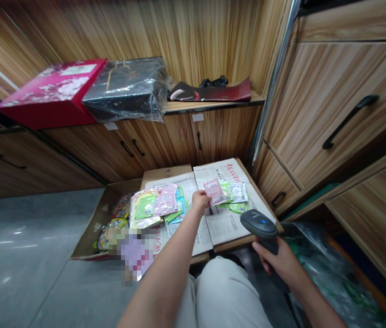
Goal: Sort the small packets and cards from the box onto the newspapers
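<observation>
My left hand (200, 201) is closed in a pinch on a small pink packet (214, 191), holding it over a little pile of green and clear packets (236, 198) on a newspaper (227, 218). A dark handheld barcode scanner (259, 224) sits in the grip of my right hand (280, 260), its head pointing toward the packets. Further left, more pink, green and blue packets (160, 205) lie spread on the paper-covered board.
An open cardboard box (92, 228) with colourful packets stands on the grey floor at left. Wooden cabinets (332, 114) surround the spot. On a ledge rest a red gift box (53, 93), a plastic-wrapped black box (128, 89) and a dark red bag (213, 91). My knees are below.
</observation>
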`<state>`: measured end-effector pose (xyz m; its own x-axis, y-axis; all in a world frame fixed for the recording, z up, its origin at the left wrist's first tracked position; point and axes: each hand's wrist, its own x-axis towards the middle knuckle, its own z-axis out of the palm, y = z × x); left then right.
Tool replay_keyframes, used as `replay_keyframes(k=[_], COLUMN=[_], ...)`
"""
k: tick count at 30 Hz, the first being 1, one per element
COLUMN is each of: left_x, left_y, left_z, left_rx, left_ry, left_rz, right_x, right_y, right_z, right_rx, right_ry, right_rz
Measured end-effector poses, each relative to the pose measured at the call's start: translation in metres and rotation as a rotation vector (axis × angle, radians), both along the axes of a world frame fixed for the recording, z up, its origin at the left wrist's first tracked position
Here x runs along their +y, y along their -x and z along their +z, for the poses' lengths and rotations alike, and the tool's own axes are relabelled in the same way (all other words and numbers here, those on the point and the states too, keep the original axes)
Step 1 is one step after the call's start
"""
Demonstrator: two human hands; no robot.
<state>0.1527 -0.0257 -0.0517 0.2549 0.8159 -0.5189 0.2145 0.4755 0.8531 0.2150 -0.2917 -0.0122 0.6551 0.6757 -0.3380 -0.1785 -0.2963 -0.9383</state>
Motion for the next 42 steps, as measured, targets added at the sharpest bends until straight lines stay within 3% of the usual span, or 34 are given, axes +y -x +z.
replay_keyframes(k=[18, 26, 32, 37, 42], left_x=[0.004, -0.019, -0.032, -0.019, 0.008], left_y=[0.004, -0.011, -0.027, -0.018, 0.023], left_z=[-0.002, -0.029, -0.043, -0.020, 0.019], left_rx=[0.020, 0.019, 0.206, 0.409, 0.697], left_ry=[0.004, 0.005, -0.261, -0.482, -0.706], left_rz=[0.000, -0.243, -0.348, -0.404, -0.397], right_x=[-0.003, -0.009, -0.009, -0.010, -0.008], right_y=[-0.006, -0.016, -0.011, -0.007, 0.000], right_z=[-0.009, -0.018, -0.013, -0.013, -0.011], right_rx=[0.016, 0.018, 0.014, 0.001, -0.001], right_ry=[-0.007, 0.021, 0.018, 0.027, 0.041], right_rz=[-0.018, -0.057, -0.068, -0.054, -0.053])
